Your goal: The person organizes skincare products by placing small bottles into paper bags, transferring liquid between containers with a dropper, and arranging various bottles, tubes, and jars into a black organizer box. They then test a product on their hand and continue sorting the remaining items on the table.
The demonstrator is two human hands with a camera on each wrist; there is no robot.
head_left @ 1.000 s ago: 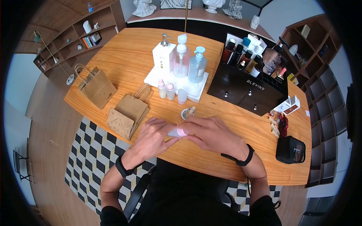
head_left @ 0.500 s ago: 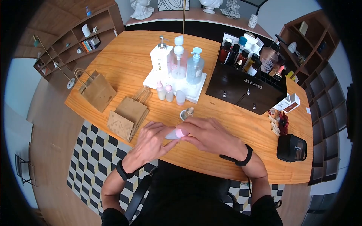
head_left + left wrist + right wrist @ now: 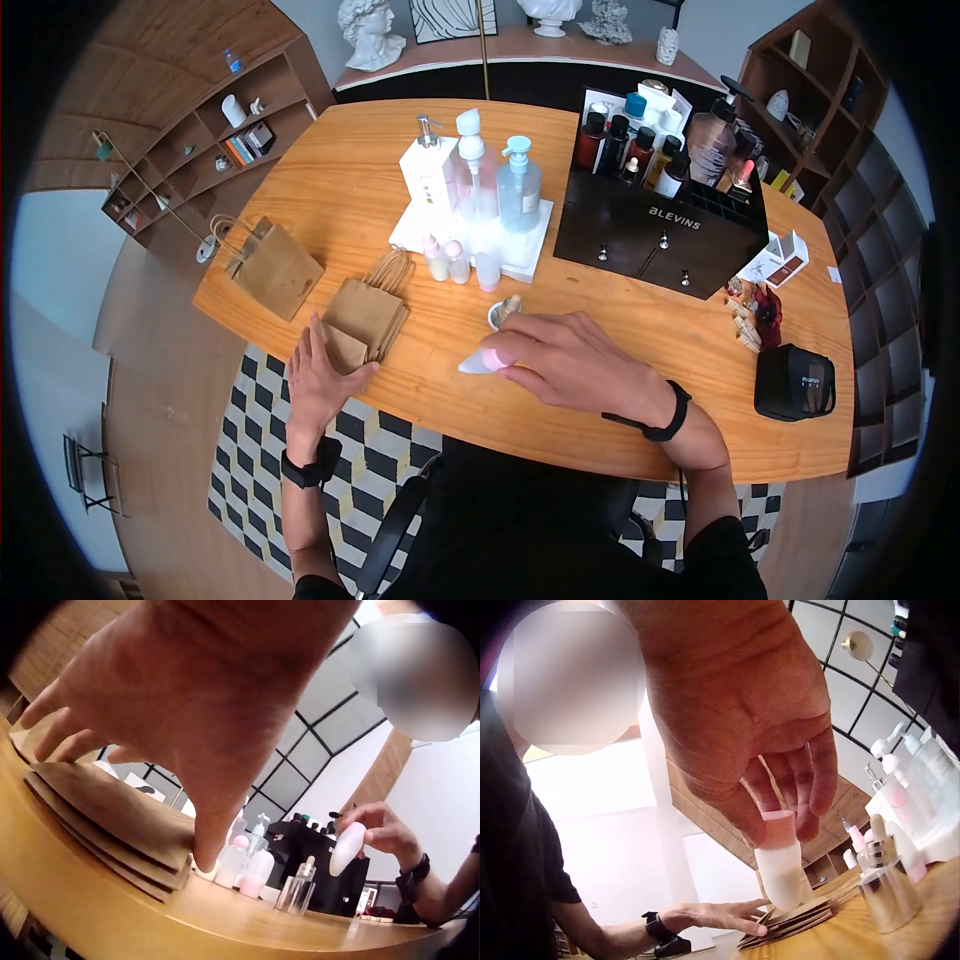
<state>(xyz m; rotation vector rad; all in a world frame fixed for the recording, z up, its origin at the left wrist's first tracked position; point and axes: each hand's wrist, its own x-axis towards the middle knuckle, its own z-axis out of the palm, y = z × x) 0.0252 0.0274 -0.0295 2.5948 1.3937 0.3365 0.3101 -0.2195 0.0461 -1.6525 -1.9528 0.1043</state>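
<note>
My right hand (image 3: 575, 360) pinches a small squeeze bottle (image 3: 474, 364) by its pink cap, the frosted white body pointing left. The right wrist view shows this bottle (image 3: 781, 874) hanging from thumb and fingers, cap up. A glass dropper bottle (image 3: 889, 896) stands on the table close beyond that hand. My left hand (image 3: 322, 380) is spread at the stack of folded brown paper bags (image 3: 365, 315). In the left wrist view its fingers reach over the bags (image 3: 112, 802) and its thumb comes down at their near end.
Behind the hands, a white tray (image 3: 520, 268) bears pump bottles, with several small travel bottles (image 3: 458, 262) along its front. A black cosmetics box (image 3: 620, 235) stands right of it. Another paper bag (image 3: 275, 270) lies at the left; a black pouch (image 3: 795, 382) sits at the right edge.
My left hand has let go of the small bottle and moved left to the paper bags. My right hand keeps holding the bottle by its cap. The head view has shifted slightly.
</note>
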